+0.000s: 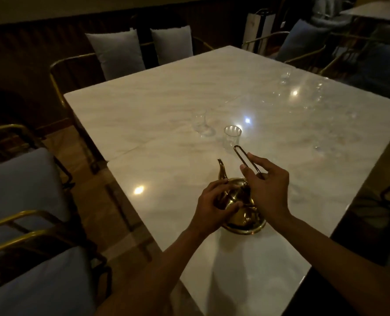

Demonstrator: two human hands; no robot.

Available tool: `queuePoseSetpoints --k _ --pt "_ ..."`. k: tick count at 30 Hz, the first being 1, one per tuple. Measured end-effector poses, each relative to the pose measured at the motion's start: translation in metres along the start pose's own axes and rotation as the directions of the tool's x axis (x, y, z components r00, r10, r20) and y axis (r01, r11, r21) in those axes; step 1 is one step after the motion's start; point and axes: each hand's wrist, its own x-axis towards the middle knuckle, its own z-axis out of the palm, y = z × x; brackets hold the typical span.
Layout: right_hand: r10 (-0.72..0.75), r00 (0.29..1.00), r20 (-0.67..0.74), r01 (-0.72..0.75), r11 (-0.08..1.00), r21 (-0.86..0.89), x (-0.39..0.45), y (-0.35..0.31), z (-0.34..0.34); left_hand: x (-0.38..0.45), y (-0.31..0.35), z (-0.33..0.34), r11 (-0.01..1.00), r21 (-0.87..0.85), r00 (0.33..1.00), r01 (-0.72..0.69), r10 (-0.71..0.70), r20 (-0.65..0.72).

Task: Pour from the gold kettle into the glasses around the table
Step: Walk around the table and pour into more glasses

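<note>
The gold kettle [241, 215] stands on the white marble table [166, 106] near its front edge, spout pointing up and to the left. My left hand [214, 206] curls over the kettle's lid and left side. My right hand [267, 185] pinches the thin wire handle [241, 156], which stands up above the kettle. Two clear glasses are just beyond: one straight glass [231, 136] behind the handle and one waisted glass [202, 124] to its left. A third glass [285, 75] stands near the far right edge.
Gold-framed chairs with grey cushions [118, 51] line the table's far and left sides. More faint glassware [324, 147] glints at the right edge. A person's sleeve [326, 17] shows at another table in the far right corner.
</note>
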Motion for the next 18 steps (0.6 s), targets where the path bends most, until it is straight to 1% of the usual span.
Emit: queuePoseSetpoints --k 8,18 --pt "0.066 0.987 -0.143 -0.063 0.998 0.027 -0.034 -0.014 0.029 -0.012 -0.003 -0.039 0.999 -0.051 0.993 0.013 -0.007 0.116" --pt "0.099 0.967 -0.236 -0.089 0.995 0.054 -0.014 -0.018 0.053 0.026 -0.009 -0.060 0.999 -0.014 0.981 -0.042 0.044 0.190"
